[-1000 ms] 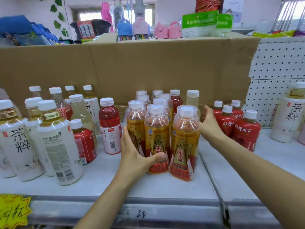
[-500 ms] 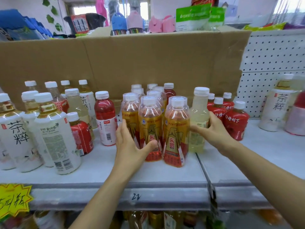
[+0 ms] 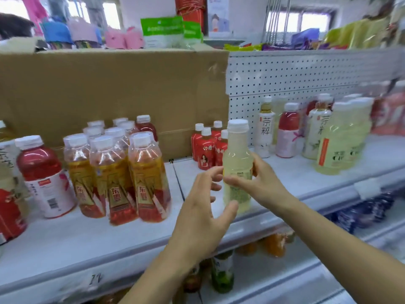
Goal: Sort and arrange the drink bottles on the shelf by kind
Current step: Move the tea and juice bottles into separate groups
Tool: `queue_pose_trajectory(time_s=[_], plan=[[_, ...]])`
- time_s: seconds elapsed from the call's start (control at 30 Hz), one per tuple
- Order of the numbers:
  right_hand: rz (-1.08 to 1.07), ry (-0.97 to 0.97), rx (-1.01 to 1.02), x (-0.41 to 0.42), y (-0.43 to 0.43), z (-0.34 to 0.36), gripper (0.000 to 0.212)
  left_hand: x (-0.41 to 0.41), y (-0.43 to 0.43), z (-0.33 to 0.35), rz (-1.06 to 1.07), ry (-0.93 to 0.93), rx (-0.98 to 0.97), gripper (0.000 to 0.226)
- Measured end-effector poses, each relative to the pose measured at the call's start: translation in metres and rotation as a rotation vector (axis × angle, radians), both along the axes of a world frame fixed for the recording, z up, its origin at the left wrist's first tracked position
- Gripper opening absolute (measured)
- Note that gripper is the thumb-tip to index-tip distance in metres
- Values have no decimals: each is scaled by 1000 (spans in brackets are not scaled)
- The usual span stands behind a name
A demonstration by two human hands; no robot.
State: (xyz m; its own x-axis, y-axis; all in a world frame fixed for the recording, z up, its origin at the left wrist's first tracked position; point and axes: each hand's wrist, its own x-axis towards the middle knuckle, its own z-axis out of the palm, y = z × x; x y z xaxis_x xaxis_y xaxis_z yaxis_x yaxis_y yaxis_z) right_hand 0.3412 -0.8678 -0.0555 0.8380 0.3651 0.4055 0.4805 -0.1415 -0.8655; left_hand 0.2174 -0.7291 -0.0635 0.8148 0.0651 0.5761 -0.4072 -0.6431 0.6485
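Here, the right hand (image 3: 263, 185) is gripping the pale yellow bottle (image 3: 237, 154) upright above the shelf (image 3: 65, 244) edge, right of the orange bottles (image 3: 114, 172), while the left hand (image 3: 201, 218) is hovering just beside it, fingers spread.

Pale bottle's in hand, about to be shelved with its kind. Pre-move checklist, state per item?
1. Grip: right hand holds the pale yellow bottle round its middle: ok.
2. Bottle upright, white cap on: ok.
3. The left hand is open beside the bottle; contact: cannot tell.
4. Target: pale yellow group stands at the right; same kind, labels blurred: cannot tell.
5. Bare shelf in front of that group: ok.
6. The small red bottles stand behind, off a rightward path: ok.
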Motion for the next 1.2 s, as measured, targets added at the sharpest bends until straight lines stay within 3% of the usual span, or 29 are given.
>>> queue_pose_trajectory(time_s=[0.2, 0.5, 0.6, 0.8, 0.9, 0.97, 1.07, 1.2], plan=[[-2, -32, 3, 33, -63, 2, 52, 71, -58, -5, -11, 269, -5, 80], [35, -57, -78, 115, -170, 2, 53, 179, -167, 10, 37, 244, -341, 36], [52, -66, -141, 131, -181, 4, 62, 194, -189, 19, 26, 209, -492, 30], [57, -290, -88, 146, -194, 55, 83, 209, -195, 20, -51, 254, -507, 32], [86, -492, -376, 156, -191, 94, 61, 216, -201, 18, -86, 263, -523, 34], [110, -511, -575, 163, -193, 111, 48, 222, -202, 16, -114, 275, -513, 43], [102, -503, -695, 172, -199, 123, 38, 234, -200, 21, -108, 279, -472, 52], [46, -543, -854, 175, -202, 136, 27, 259, -179, 50, 41, 112, -403, 32]])
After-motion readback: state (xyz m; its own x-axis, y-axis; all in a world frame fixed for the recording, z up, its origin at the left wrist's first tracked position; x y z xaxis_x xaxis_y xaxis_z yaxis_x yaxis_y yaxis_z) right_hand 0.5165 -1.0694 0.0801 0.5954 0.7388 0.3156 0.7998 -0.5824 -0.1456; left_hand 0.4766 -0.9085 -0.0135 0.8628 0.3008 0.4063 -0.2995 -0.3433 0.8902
